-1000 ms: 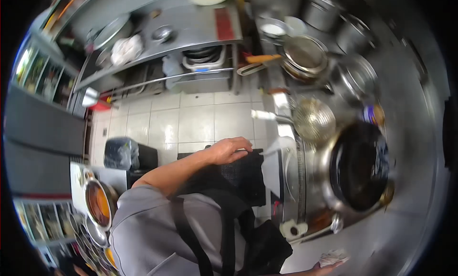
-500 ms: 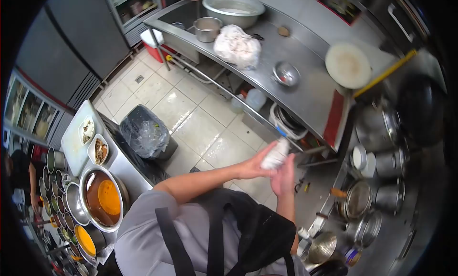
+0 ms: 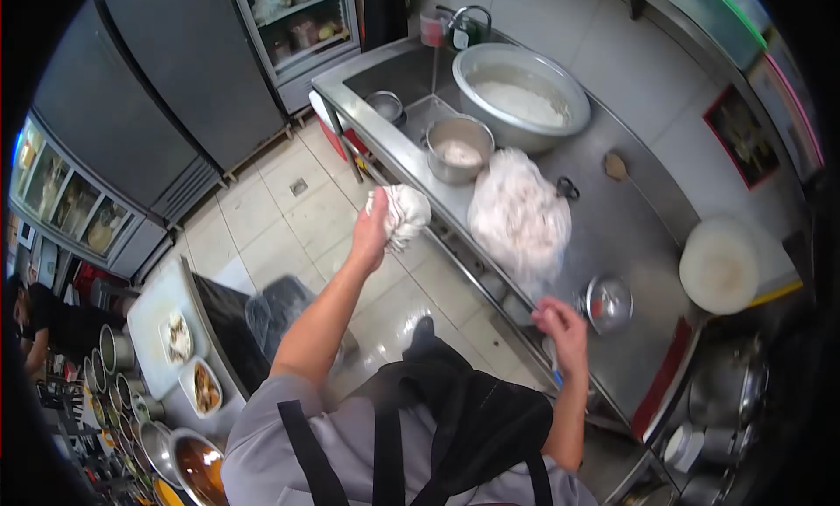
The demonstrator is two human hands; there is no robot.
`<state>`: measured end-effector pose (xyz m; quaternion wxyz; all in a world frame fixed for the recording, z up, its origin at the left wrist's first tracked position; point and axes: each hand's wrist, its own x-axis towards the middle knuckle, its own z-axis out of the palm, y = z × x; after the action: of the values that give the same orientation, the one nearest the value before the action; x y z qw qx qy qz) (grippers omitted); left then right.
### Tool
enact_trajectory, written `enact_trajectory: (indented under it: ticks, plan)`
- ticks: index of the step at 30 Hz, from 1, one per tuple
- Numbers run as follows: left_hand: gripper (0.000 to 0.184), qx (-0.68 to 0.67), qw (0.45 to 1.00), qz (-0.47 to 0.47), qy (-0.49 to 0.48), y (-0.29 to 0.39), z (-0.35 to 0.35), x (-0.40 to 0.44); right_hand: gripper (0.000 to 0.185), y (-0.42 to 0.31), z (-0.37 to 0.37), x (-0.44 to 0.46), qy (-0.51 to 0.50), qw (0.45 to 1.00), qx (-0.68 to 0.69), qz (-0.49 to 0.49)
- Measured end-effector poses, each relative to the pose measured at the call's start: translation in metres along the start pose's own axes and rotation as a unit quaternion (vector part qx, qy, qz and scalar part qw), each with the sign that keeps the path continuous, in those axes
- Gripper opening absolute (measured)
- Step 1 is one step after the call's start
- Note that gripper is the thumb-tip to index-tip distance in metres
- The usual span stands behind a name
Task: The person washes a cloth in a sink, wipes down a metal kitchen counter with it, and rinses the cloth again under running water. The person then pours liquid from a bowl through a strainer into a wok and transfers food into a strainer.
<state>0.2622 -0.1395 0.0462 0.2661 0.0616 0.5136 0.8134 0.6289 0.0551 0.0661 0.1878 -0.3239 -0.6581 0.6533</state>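
My left hand [image 3: 371, 233] is closed on a crumpled white cloth [image 3: 405, 216], held out over the floor beside the steel counter. My right hand [image 3: 564, 331] is at the counter's front edge, its fingers loosely bent and holding nothing that I can see. Close to its fingertips sits a small metal bowl [image 3: 608, 304] with something red inside. Farther along the counter lies a plastic bag [image 3: 521, 217] full of pale pieces. Behind the bag stand a metal pot [image 3: 458, 150] with pale contents and a large basin [image 3: 522, 90] holding something whitish.
The steel counter [image 3: 626, 379] runs along my right, with a sink [image 3: 435, 111] at its far end. A lined bin [image 3: 282, 318] stands on the tiled floor to my left. Beyond it are a white cutting board [image 3: 157, 366] with dishes and a person in black [image 3: 66, 322].
My hands have separated; both held the cloth before, and now only my left does, farther forward and left. My right hand has moved to the counter edge. The view has turned toward the sink.
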Motion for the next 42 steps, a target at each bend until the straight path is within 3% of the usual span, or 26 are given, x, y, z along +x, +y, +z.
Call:
enact_trajectory:
  ticks: [4, 7, 10, 12, 15, 17, 18, 22, 23, 25, 28, 29, 32, 35, 36, 37, 38, 39, 42]
  plan:
    - [0.046, -0.112, 0.993, 0.014, -0.036, 0.07, 0.005, 0.13, 0.033, -0.135, 0.059, 0.191, -0.075, 0.985, -0.024, -0.152]
    - [0.043, -0.146, 0.984, -0.004, -0.105, 0.109, 0.01, 0.211, 0.043, -0.219, 0.125, 0.33, -0.14, 0.983, 0.053, -0.106]
    - [0.041, -0.133, 0.985, 0.033, -0.1, 0.098, 0.003, 0.332, 0.052, -0.243, 0.194, 0.481, -0.152, 0.982, 0.077, -0.077]
    - [0.039, -0.068, 0.988, 0.051, -0.127, 0.083, 0.001, 0.421, 0.059, -0.232, 0.245, 0.574, -0.081, 0.994, 0.044, -0.056]
    - [0.042, 0.03, 0.997, 0.042, -0.058, 0.038, -0.002, 0.572, 0.067, -0.178, 0.307, 0.719, 0.054, 0.998, -0.011, -0.037]
    - [0.045, 0.034, 0.996, -0.028, -0.072, 0.031, 0.023, 0.639, 0.069, -0.145, 0.329, 0.811, 0.147, 0.989, -0.029, -0.017]
    - [0.047, 0.045, 0.995, -0.049, -0.078, 0.016, 0.029, 0.678, 0.069, -0.155, 0.337, 0.836, 0.226, 0.974, -0.027, 0.019]
    - [0.059, 0.102, 0.971, -0.134, -0.172, -0.005, 0.058, 0.761, 0.067, -0.123, 0.309, 0.972, 0.501, 0.863, -0.066, -0.032]
    - [0.066, 0.178, 0.959, -0.13, -0.179, -0.037, 0.057, 0.792, 0.068, -0.109, 0.31, 0.992, 0.47, 0.867, -0.158, -0.045]
    - [0.07, 0.26, 0.929, -0.111, -0.239, -0.017, 0.07, 0.807, 0.069, -0.076, 0.312, 1.01, 0.388, 0.857, -0.336, -0.056]
    - [0.066, 0.328, 0.886, -0.116, -0.306, 0.002, 0.096, 0.837, 0.07, -0.079, 0.294, 0.997, 0.246, 0.864, -0.439, 0.0]
    - [0.064, 0.353, 0.867, -0.118, -0.332, 0.005, 0.104, 0.841, 0.061, -0.084, 0.301, 0.983, 0.26, 0.897, -0.358, -0.001]
    - [0.059, 0.374, 0.872, -0.072, -0.308, 0.015, 0.127, 0.837, 0.051, -0.097, 0.313, 0.969, 0.058, 0.776, -0.628, 0.028]
    - [0.052, 0.386, 0.863, -0.079, -0.315, 0.014, 0.138, 0.841, 0.051, -0.108, 0.315, 0.969, 0.176, 0.915, -0.359, 0.059]
    - [0.052, 0.391, 0.862, -0.077, -0.312, 0.01, 0.139, 0.844, 0.052, -0.118, 0.325, 0.964, 0.177, 0.967, -0.17, 0.065]
    - [0.048, 0.361, 0.865, -0.063, -0.344, 0.003, 0.137, 0.851, 0.053, -0.131, 0.344, 0.948, 0.172, 0.982, 0.028, 0.071]
    - [0.044, 0.329, 0.865, -0.05, -0.376, -0.007, 0.136, 0.863, 0.054, -0.135, 0.36, 0.935, 0.164, 0.958, 0.224, 0.071]
    - [0.04, 0.293, 0.864, -0.032, -0.408, -0.011, 0.138, 0.874, 0.043, -0.099, 0.365, 0.94, 0.286, 0.957, 0.038, -0.032]
    - [0.038, 0.392, 0.799, 0.039, -0.455, 0.022, 0.138, 0.883, 0.032, -0.04, 0.331, 0.927, 0.214, 0.975, -0.065, -0.006]
